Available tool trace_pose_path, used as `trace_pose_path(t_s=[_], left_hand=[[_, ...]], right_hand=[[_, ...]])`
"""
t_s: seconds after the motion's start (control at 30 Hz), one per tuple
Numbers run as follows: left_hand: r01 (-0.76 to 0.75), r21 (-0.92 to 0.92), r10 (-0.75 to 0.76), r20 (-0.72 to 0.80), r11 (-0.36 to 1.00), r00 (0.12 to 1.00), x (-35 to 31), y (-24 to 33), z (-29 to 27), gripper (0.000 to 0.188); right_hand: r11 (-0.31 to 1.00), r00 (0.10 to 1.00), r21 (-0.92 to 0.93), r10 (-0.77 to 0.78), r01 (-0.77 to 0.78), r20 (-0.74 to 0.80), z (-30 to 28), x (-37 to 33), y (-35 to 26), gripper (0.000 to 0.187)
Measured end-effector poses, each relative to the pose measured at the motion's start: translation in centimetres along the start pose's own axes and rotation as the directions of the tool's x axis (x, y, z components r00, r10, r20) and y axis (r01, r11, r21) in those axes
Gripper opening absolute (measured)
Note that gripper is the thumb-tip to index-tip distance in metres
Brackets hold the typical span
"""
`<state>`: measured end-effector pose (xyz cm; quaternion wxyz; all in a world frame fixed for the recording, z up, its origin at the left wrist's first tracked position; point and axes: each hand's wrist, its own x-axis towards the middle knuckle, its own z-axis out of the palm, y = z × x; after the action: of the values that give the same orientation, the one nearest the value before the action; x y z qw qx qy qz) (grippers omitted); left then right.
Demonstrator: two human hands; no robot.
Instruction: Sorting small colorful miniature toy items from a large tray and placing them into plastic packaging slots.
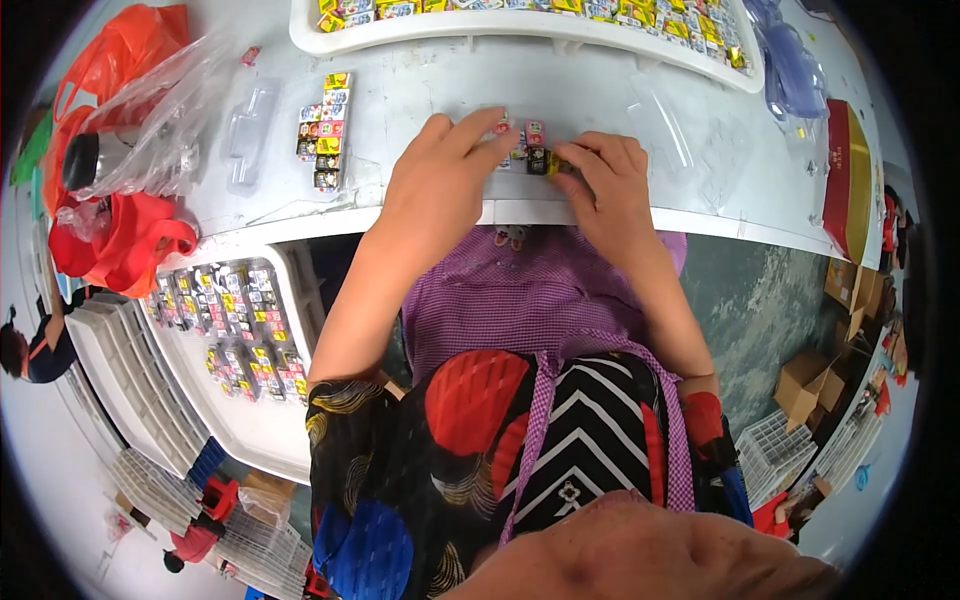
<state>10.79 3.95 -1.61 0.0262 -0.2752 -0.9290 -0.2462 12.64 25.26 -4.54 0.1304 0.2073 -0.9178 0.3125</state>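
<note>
Small printed boxes (536, 133) in pink, black and white sit in a tight cluster near the table's front edge, between my two hands. My left hand (445, 180) is closed at the cluster's left side, a small pink box (502, 127) between thumb and index finger. On the other side, my right hand (608, 178) pinches a small yellow box (553, 163) against the black one. The left fingers partly hide the cluster, so its underside cannot be made out. Further left stands a separate stepped group of similar boxes (327, 132).
A big white bin (540, 38) full of such boxes lies at the back. An unfilled clear plastic blister (250, 140) rests left, beside bags (125, 60) and a bottle (110, 160). Lower left, a white tray (285, 440) holds filled packs. A red-and-gold box (845, 185) stands right.
</note>
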Motion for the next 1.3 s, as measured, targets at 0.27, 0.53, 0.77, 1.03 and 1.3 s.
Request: trace_pose_path(t_s=[0.27,0.53,0.77,1.03,1.3], left_hand=[[-0.074,0.099,0.074,-0.004,0.992,0.997,-0.4,0.4,1.0,0.039],[-0.150,0.046,0.149,0.017,0.988,0.989,-0.8,0.0,0.7,0.035],[-0.168,0.057,0.166,0.034,0.984,0.986,-1.0,-0.4,0.8,0.039],[-0.185,0.135,0.182,0.031,0.973,0.983,-0.8,0.1,1.5,0.045],[-0.206,0.123,0.201,0.051,0.971,0.978,-0.8,-0.2,1.5,0.046]], right_hand=[[0.994,0.995,-0.099,-0.037,0.046,0.094,-0.7,1.0,-1.3,0.034],[0.985,0.987,-0.124,-0.104,0.119,0.120,-0.2,1.3,-1.3,0.033],[0.996,0.991,-0.075,-0.045,0.055,0.122,0.3,1.0,-1.2,0.033],[0.999,0.999,0.028,-0.033,0.032,0.033,0.4,0.7,-0.7,0.028],[0.992,0.993,-0.048,-0.117,0.117,0.009,0.7,0.3,-0.4,0.032]])
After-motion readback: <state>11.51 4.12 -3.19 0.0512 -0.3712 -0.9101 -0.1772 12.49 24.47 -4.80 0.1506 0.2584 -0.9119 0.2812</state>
